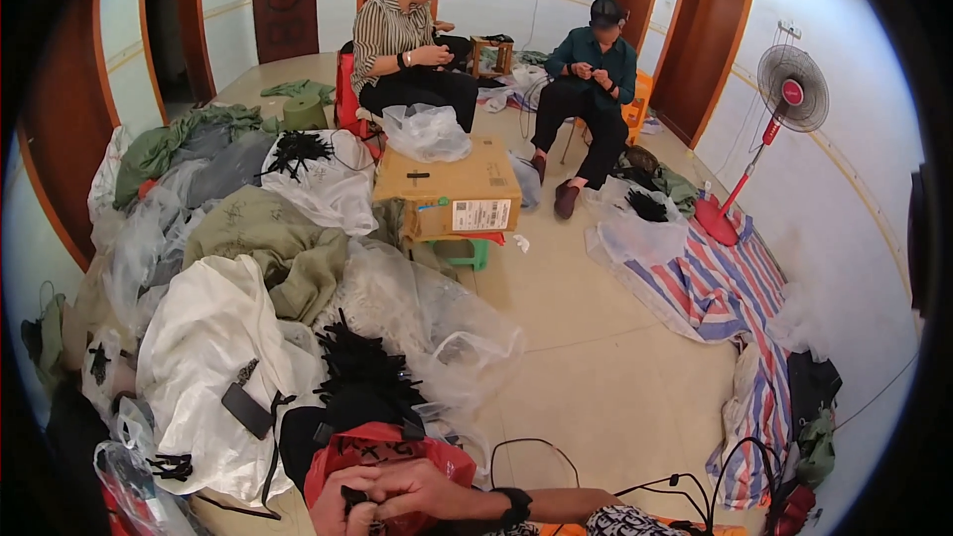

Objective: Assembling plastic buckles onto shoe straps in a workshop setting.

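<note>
My left hand (340, 498) is closed in a pinch, and a small dark piece (354, 497) shows between its fingers. Against it presses my right hand (429, 489), its fingers also closed on the same piece. The piece looks like soft black material; its full shape is hidden by the fingers. Both hands are over a red plastic bag (452, 459) on my lap. Just beyond the bag lies a heap of short black strips (367, 367). A black band (516, 506) is around my right wrist.
White sacks (213, 337), clear plastic and green cloth (273, 243) cover the left floor. A phone (247, 411) lies on a sack. Ahead stands a cardboard box (447, 179). Two seated people work behind it. At right stand a red fan (791, 91) and striped sheeting (705, 288).
</note>
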Demonstrator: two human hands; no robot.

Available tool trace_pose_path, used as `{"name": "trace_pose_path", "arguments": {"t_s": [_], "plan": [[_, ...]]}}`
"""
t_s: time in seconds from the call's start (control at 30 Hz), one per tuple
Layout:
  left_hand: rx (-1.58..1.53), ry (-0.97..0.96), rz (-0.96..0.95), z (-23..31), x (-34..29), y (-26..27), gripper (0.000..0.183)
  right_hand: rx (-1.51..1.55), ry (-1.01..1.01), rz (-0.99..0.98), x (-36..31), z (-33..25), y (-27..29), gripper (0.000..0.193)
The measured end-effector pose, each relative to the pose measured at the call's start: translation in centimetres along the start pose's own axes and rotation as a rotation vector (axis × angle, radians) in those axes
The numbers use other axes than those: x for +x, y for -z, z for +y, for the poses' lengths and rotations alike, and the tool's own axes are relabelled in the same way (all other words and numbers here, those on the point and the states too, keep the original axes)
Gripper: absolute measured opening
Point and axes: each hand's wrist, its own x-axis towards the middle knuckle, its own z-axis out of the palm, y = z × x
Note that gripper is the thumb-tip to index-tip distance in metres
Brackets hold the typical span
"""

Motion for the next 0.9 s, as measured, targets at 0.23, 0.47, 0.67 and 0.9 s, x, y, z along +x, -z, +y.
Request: {"name": "trace_pose_path", "arguments": {"t_s": [0.23, 0.47, 0.67, 0.9], "plan": [[0.484, -0.015, -0.135, -0.7, -1.3, 0.1, 0.020, -0.312, 0.247, 0.025, 0.5, -3.5, 1.5, 0.024], [0.513, -0.106, -0.137, -1.0, -1.3, 0.1, 0.025, -0.204, 0.088, -0.045, 0.0, -2.4, 2.2, 0.014], [0.574, -0.072, -0.150, -0.7, -2.7, 0.7, 0.025, -0.417, 0.116, -0.050, 0.6, -3.2, 1.5, 0.019], [0.752, -0.274, -0.371, -2.4, -2.7, 0.6, 0.018, -0.305, 0.091, -0.432, 0.4, -2.1, 2.6, 0.024]]}}
